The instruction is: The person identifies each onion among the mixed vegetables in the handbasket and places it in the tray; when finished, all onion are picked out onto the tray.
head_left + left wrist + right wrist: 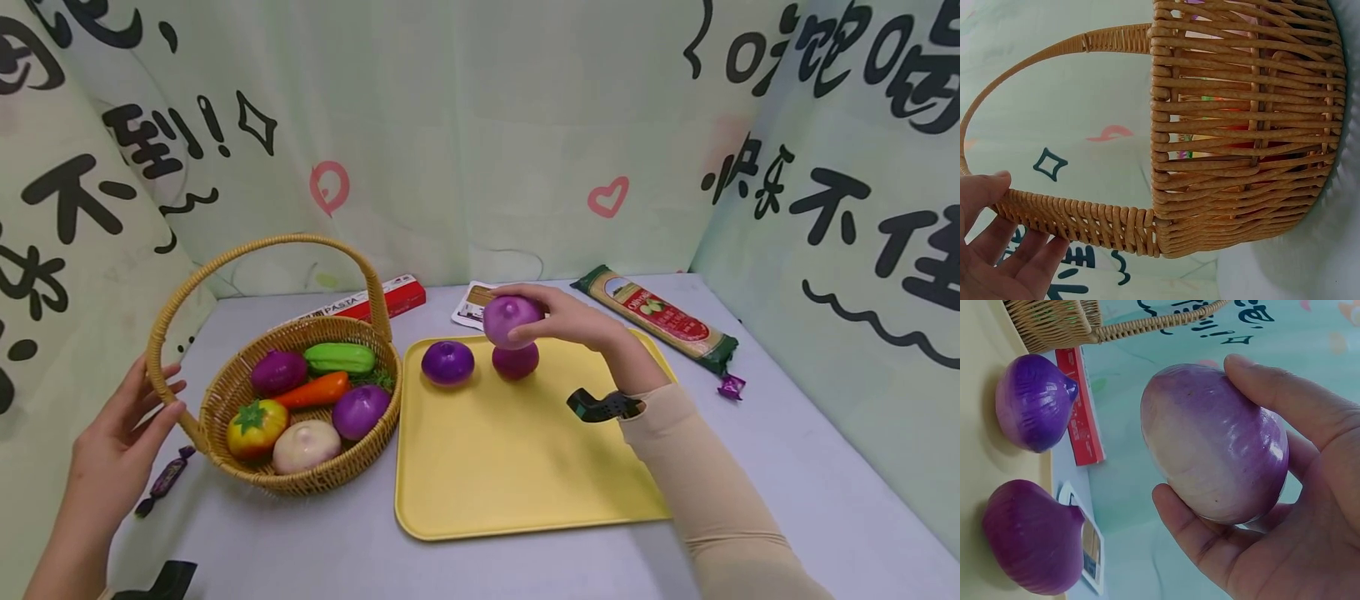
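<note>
My left hand grips the side of the wicker basket's handle, thumb on one face and fingers on the other. The basket holds a purple onion, a darker purple one, a whitish onion, a carrot, a green cucumber-like vegetable and a yellow-red tomato. Above the yellow tray, my right hand holds a pale purple onion between thumb and fingers. Beneath it on the tray sits a reddish-purple onion, with a violet onion to its left.
Behind the basket lies a red and white pasta box. A flat white packet lies behind the tray, and a spaghetti bag at the right rear. Wrapped candies lie left of the basket and near the bag. Fabric walls surround the table.
</note>
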Motion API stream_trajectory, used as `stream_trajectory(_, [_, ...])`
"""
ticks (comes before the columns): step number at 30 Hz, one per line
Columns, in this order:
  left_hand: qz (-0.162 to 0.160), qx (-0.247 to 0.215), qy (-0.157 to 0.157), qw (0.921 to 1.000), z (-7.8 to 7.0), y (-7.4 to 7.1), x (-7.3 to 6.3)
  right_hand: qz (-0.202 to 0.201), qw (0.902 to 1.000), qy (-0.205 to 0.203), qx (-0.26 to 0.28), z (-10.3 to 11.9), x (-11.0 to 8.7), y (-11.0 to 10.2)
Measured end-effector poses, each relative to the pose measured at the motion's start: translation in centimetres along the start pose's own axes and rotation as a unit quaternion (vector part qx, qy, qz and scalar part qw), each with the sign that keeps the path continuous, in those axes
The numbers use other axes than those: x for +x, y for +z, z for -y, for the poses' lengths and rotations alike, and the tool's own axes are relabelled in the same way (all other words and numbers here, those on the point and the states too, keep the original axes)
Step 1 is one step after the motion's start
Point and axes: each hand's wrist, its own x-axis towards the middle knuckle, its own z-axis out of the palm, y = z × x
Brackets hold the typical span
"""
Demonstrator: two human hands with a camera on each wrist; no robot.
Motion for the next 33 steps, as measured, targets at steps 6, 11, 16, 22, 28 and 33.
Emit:
stream_trajectory(6, [-0.001, 0.003, 0.000, 1.0000, 0.0, 0.0, 0.0, -0.010, 0.9998, 0.012, 0.012, -0.7, -0.6, -0.8])
stream_trajectory(11, [0.002, 0.004, -0.007, 1.0000, -0.1, 0.0, 0.1, -0.021, 0.9993, 0.026, 0.015, -1.4, -1.4, -1.4])
stream_trajectory(16, [-0.001, 0.006, -0.007, 1.0000, -0.1, 0.0, 0.1, -0.038, 0.9985, 0.037, -0.014, -2.2, -2.1, -2.0])
stream_trajectory(22, [0.003, 0.009, -0.014, 0.9999, -0.2, -0.1, 0.2, -0.043, 0.9981, 0.044, -0.002, -3.1, -2.8, -2.6])
stream_trajectory(28, [0.005, 0.008, -0.015, 0.9998, -0.2, -0.1, 0.1, -0.057, 0.9966, 0.057, 0.018, -3.9, -3.7, -3.2])
stream_trajectory(33, [-0.005, 0.014, -0.012, 0.9998, -0.1, 0.1, 0.0, -0.066, 0.9950, 0.069, 0.030, -4.9, -4.2, -3.6])
